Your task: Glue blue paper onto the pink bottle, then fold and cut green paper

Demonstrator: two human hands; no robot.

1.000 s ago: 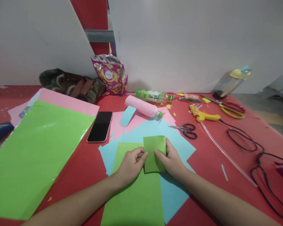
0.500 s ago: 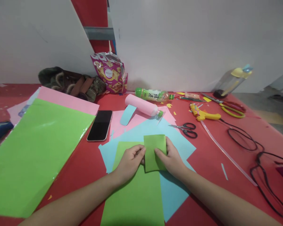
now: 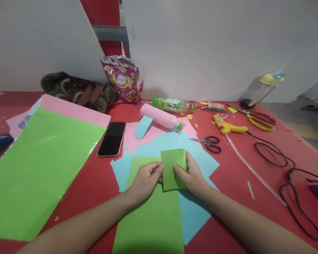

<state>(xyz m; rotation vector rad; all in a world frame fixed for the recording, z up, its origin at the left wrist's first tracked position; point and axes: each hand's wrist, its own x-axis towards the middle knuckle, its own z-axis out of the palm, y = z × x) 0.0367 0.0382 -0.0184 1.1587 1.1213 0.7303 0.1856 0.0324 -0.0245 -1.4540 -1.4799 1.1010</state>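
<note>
A small green rectangle of paper (image 3: 168, 176) is held up between both hands. My left hand (image 3: 148, 178) pinches its left edge between thumb and fingers. My right hand (image 3: 192, 174) grips the right side, thumb flat on the front and the other fingers mostly hidden behind. Below the hands lies a larger green sheet (image 3: 151, 222), on top of light blue sheets (image 3: 196, 222). Small black-handled scissors (image 3: 210, 144) rest just beyond my right hand. A bottle wrapped in pink paper (image 3: 159, 116), with a light blue strip (image 3: 143, 127) at its near side, lies farther back.
On the left are a phone (image 3: 112, 139) and a big green sheet in clear plastic (image 3: 47, 158). A snack bag (image 3: 123, 79) and a green-labelled bottle (image 3: 172, 104) sit by the wall. At right are a yellow glue gun (image 3: 229, 127), its black cord (image 3: 291, 188) and larger scissors (image 3: 261, 123).
The whole view has shifted slightly, with everything sitting a little higher in the picture. Both hands keep the same hold on the small green paper.
</note>
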